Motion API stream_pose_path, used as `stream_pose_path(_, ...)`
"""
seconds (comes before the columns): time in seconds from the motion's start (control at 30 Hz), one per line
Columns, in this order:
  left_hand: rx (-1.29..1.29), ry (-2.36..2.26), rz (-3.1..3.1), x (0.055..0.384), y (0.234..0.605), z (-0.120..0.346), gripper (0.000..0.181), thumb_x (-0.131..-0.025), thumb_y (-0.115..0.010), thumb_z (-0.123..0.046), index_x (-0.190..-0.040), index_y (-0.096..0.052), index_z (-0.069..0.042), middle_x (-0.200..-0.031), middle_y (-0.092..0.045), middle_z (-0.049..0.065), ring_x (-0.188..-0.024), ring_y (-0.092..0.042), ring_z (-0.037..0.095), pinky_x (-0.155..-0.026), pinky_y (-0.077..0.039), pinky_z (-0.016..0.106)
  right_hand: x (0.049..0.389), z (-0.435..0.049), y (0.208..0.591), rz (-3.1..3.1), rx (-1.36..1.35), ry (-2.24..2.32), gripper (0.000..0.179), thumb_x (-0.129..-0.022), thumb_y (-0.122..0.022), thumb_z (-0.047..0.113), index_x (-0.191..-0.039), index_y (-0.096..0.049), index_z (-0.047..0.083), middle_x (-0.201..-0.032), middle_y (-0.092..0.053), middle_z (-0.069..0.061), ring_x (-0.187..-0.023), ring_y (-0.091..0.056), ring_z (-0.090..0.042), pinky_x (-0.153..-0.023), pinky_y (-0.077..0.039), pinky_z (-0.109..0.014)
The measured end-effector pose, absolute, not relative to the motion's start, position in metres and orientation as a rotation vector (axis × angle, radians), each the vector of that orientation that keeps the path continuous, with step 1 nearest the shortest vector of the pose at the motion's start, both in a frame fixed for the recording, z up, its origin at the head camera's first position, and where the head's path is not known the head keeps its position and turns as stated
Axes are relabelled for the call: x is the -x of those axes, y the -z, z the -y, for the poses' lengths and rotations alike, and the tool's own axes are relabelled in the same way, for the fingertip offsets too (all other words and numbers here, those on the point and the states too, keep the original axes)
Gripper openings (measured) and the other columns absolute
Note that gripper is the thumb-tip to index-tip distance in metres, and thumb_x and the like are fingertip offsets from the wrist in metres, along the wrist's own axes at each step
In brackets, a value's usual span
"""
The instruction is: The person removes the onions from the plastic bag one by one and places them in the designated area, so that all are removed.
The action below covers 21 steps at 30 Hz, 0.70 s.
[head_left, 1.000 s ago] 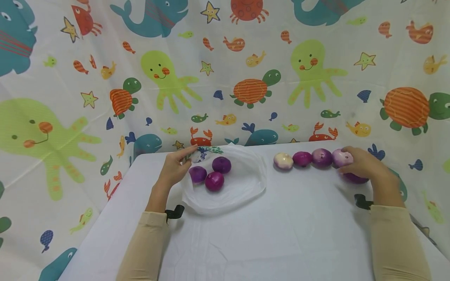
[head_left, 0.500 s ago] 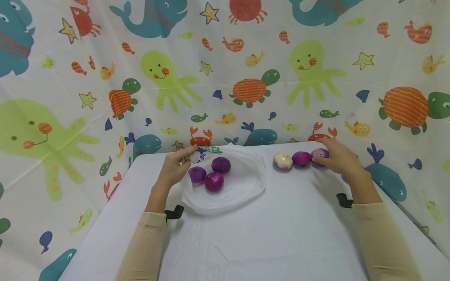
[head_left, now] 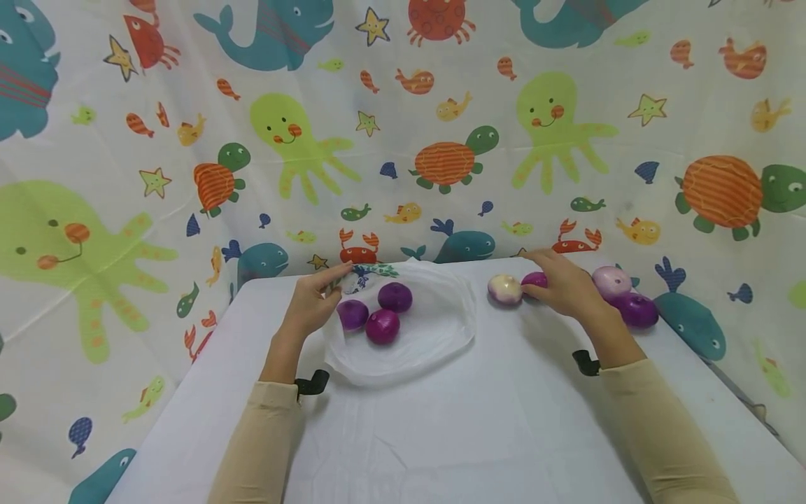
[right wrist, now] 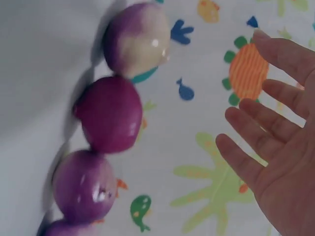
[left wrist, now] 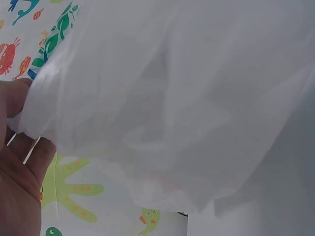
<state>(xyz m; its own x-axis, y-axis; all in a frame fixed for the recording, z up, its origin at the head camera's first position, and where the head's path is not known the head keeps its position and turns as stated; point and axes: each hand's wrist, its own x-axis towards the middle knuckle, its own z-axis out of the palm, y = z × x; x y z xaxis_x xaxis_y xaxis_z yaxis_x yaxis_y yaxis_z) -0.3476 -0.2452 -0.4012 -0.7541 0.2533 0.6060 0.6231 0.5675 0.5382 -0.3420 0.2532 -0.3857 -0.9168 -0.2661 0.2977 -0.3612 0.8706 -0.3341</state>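
Observation:
My left hand (head_left: 313, 301) pinches the rim of a white plastic bag (head_left: 431, 343), its mouth facing me; the left wrist view shows thumb and fingers on the bag film (left wrist: 162, 98). Inside lie three purple onions, one of them a magenta onion (head_left: 382, 326) in front. My right hand (head_left: 569, 287) hovers over a row of onions, fingers spread and holding nothing in the right wrist view. Left of it sit a whitish onion (head_left: 505, 289) and a magenta onion (head_left: 534, 284), touching. On its right are a pale onion (head_left: 611, 282) and a dark purple onion (head_left: 637, 310).
A white-covered table (head_left: 491, 420) bears everything. Behind it hangs a curtain (head_left: 378, 98) printed with sea animals, close to the table's back edge. The onion row stands along that back edge, right of the bag.
My right hand has moved left along the row, from the rightmost onions to above the magenta one, uncovering the pale and dark purple onions. The left hand and bag have stayed put.

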Motion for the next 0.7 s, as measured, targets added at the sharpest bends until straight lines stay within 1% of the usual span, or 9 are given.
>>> stream_pose_path(0.1, 0.698, 1.060, 2.346, 0.348, 0.403, 0.246, 0.050, -0.093, -0.060, 0.010, -0.137, -0.069, -0.012, -0.139, -0.069, 0.005, -0.099, -0.064, 0.021, -0.076, -0.046, 0.012, 0.341, -0.232, 0.387, 2.792, -0.516, -0.605, 0.068, -0.094, -0.077, 0.033, -0.154, -0.048, 0.016, -0.156, -0.049, -0.018, -0.141, -0.047, -0.045, -0.108, -0.042, -0.069)
stream_pose_path(0.2, 0.694, 1.065, 2.352, 0.348, 0.405, 0.246, 0.050, -0.093, -0.060, 0.009, -0.137, -0.069, -0.012, -0.140, -0.068, 0.005, -0.102, -0.064, 0.022, -0.076, -0.047, 0.012, 0.338, -0.207, 0.385, 2.776, -0.579, -0.667, 0.065, -0.095, -0.075, 0.036, -0.152, -0.050, 0.018, -0.157, -0.049, -0.016, -0.143, -0.046, -0.043, -0.111, -0.040, -0.068)
stream_pose_path(0.27, 0.695, 1.064, 2.351, 0.348, 0.405, 0.246, 0.050, -0.093, -0.060, 0.010, -0.137, -0.069, -0.012, -0.140, -0.068, 0.005, -0.102, -0.065, 0.022, -0.076, -0.046, 0.012, 0.335, -0.189, 0.382, 2.759, -0.630, -0.693, 0.063, -0.095, -0.076, 0.036, -0.151, -0.052, 0.019, -0.157, -0.050, -0.013, -0.144, -0.046, -0.040, -0.111, -0.041, -0.066)
stream_pose_path(0.4, 0.700, 1.054, 2.348, 0.348, 0.404, 0.247, 0.050, -0.093, -0.060, 0.010, -0.137, -0.069, -0.011, -0.140, -0.068, 0.005, -0.102, -0.065, 0.023, -0.076, -0.046, 0.012, 0.331, -0.156, 0.377, 2.704, -0.734, -0.689, 0.061, -0.093, -0.078, 0.034, -0.148, -0.056, 0.019, -0.154, -0.054, -0.009, -0.143, -0.050, -0.035, -0.107, -0.049, -0.059)
stream_pose_path(0.5, 0.701, 1.043, 2.349, 0.348, 0.403, 0.247, 0.050, -0.093, -0.060, 0.010, -0.137, -0.069, -0.011, -0.140, -0.068, 0.005, -0.102, -0.065, 0.022, -0.076, -0.046, 0.012, 0.328, -0.132, 0.374, 2.676, -0.820, -0.687, 0.061, -0.092, -0.079, 0.035, -0.146, -0.058, 0.018, -0.151, -0.056, -0.008, -0.140, -0.053, -0.032, -0.105, -0.052, -0.055)
stream_pose_path(0.7, 0.713, 1.051, 2.337, 0.350, 0.402, 0.247, 0.050, -0.093, -0.060, 0.010, -0.137, -0.069, -0.011, -0.140, -0.069, 0.005, -0.100, -0.064, 0.022, -0.075, -0.046, 0.013, 0.324, -0.091, 0.373, 2.601, -0.999, -0.695, 0.052, -0.093, -0.079, 0.030, -0.140, -0.063, 0.015, -0.145, -0.061, -0.006, -0.137, -0.055, -0.027, -0.111, -0.049, -0.048)
